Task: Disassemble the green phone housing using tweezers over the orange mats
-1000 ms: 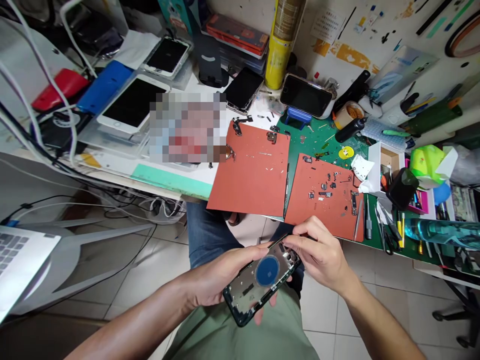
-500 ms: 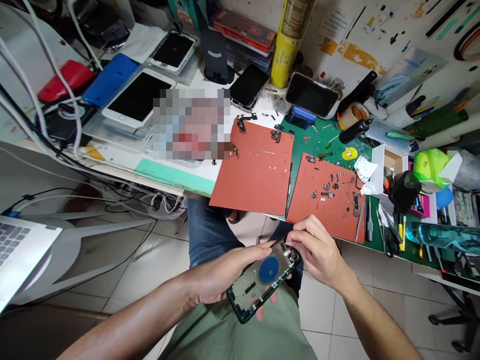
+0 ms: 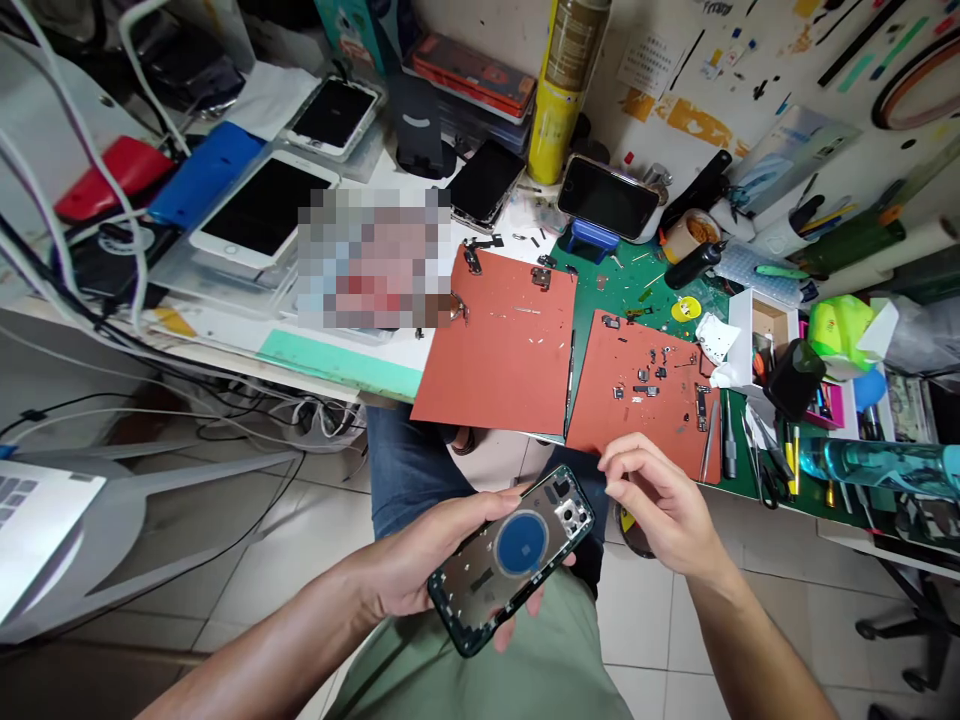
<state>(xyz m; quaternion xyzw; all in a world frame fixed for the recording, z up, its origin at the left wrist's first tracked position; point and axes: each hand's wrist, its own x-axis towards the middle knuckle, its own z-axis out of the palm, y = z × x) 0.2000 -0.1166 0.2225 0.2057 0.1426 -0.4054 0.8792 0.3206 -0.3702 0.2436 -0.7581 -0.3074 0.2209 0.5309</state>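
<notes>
My left hand (image 3: 442, 545) grips a phone housing (image 3: 480, 585), its thumb along the near-left edge and its fingertips showing below the opposite edge. The gutted dark-framed shell lies tilted over my lap, its inner side facing up. A round blue disc with a pale ring (image 3: 523, 543) sits in its middle, and camera openings (image 3: 574, 515) show at the upper right end. Just right of that end, my right hand (image 3: 660, 500) hovers apart from the housing. Its fingers are curled loosely, with a gap between thumb and forefinger, and I see nothing between them.
Two reddish-brown mats (image 3: 499, 350) lie at the bench edge, the right one scattered with small phone parts (image 3: 646, 390). Tweezers, scissors (image 3: 766, 475) and a blue bottle (image 3: 877, 462) lie to the right. Phones and a yellow can (image 3: 551, 130) stand behind; cables hang at left.
My right hand has moved off the housing's camera end, to the right, and its fingers have parted. My left hand and the housing have shifted slightly left, and the housing's inside faces me more fully.
</notes>
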